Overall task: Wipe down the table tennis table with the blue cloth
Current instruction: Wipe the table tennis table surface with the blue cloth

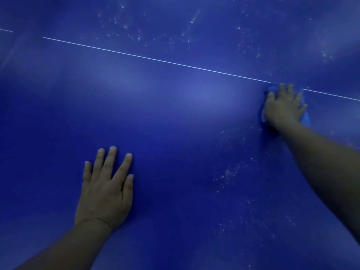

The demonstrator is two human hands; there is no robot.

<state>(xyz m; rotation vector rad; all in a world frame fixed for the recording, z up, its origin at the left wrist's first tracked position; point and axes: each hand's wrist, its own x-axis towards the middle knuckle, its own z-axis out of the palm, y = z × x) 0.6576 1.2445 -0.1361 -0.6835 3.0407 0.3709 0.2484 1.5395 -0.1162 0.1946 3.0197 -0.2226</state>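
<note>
One blue cloth (305, 118) under right hand (283, 106)

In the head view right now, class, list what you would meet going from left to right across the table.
left hand lying flat on the table tennis table → patch of pale specks → right hand pressing on the blue cloth. The white line spans nearly the whole width, so it has no place in the order.
</note>
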